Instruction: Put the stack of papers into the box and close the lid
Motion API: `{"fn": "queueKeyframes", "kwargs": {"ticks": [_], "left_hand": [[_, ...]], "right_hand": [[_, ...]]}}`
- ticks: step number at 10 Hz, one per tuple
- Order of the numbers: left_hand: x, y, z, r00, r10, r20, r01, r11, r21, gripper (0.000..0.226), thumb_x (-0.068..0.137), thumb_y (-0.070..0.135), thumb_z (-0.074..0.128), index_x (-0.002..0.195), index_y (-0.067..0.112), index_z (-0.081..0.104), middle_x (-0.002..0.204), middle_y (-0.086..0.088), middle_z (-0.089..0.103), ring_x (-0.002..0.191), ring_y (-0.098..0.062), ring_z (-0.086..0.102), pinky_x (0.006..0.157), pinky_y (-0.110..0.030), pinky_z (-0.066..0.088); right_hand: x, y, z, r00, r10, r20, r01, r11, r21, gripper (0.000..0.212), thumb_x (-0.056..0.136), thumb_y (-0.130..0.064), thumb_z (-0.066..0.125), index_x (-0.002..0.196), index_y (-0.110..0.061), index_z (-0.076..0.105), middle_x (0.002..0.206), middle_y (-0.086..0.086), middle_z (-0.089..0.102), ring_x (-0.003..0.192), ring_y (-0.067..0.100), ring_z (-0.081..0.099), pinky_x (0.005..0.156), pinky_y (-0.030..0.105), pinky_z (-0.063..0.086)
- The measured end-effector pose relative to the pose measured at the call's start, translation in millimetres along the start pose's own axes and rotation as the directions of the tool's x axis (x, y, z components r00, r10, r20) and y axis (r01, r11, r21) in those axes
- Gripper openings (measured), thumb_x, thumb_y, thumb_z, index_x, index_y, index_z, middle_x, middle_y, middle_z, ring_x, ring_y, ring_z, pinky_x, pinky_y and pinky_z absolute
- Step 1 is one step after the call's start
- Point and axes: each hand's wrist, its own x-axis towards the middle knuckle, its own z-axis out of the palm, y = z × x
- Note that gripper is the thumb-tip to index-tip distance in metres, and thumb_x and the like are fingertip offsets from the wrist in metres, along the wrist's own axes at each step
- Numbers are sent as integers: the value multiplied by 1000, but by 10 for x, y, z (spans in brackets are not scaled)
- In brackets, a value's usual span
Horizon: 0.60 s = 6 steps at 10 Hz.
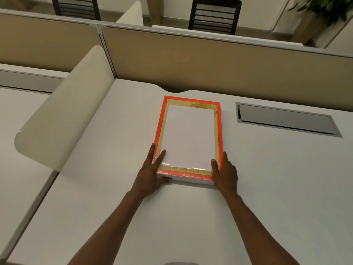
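Head view — left hand [150, 175], right hand [227, 174] grip box [160, 127] at near corners.

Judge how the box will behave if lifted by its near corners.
The box probably stays stiff: its orange rim runs straight. Likely heavy for its size, as paper seems to fill it. The glossy near edge, held by left hand and right hand, may be slippery.
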Motion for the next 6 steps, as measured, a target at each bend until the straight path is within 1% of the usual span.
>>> {"fn": "queueKeyframes", "kwargs": {"ticks": [2, 3, 4, 5, 6], "left_hand": [[-59, -20, -18, 1000, -5, 3, 5, 1000, 8, 117, 69, 53, 86, 161, 30, 18, 170, 6, -15, 155, -29, 21, 108, -46, 48], [-99, -35, -50, 1000, -12, 8, 12, 1000, 23, 117, 68, 53, 87, 161, 32, 19, 170, 7, -15, 155, -29, 20, 109, -46, 47], [-128, -30, -81, 999, -34, 33, 32, 998, 46, 118, 69, 52, 87, 161, 31, 16, 170, 5, -15, 155, -29, 18, 109, -48, 47], [-165, 88, -128, 997, -51, 60, 45, 995, 84, 118, 71, 55, 84, 161, 29, 12, 169, 3, -16, 157, -30, 12, 114, -52, 43], [-140, 160, -179, 994, -83, 68, 71, 985, 157, 118, 69, 65, 80, 161, 31, 14, 170, 1, -11, 158, -30, 0, 118, -58, 35]], "right_hand": [[-131, -53, -10, 1000, 17, 13, -18, 1000, 5, 65, 100, -46, 43, 153, -11, 28, 131, 18, 62, 118, 37, 59, 99, 46, 52], [-207, -45, 6, 1000, 13, 2, -13, 1000, -2, 66, 100, -47, 43, 153, -12, 28, 131, 17, 61, 118, 36, 59, 99, 44, 52], [-209, -18, 21, 1000, 25, 15, -25, 999, 30, 66, 100, -47, 43, 153, -12, 28, 133, 17, 60, 119, 35, 59, 99, 43, 51], [-255, -9, -94, 997, -53, 61, 53, 999, 14, 62, 100, -47, 43, 150, -12, 32, 133, 15, 61, 118, 36, 59, 98, 45, 52], [-122, 25, -249, 992, -86, 89, 85, 996, 18, 63, 99, -50, 45, 148, -11, 36, 130, 14, 64, 115, 35, 63, 96, 42, 53]]}}
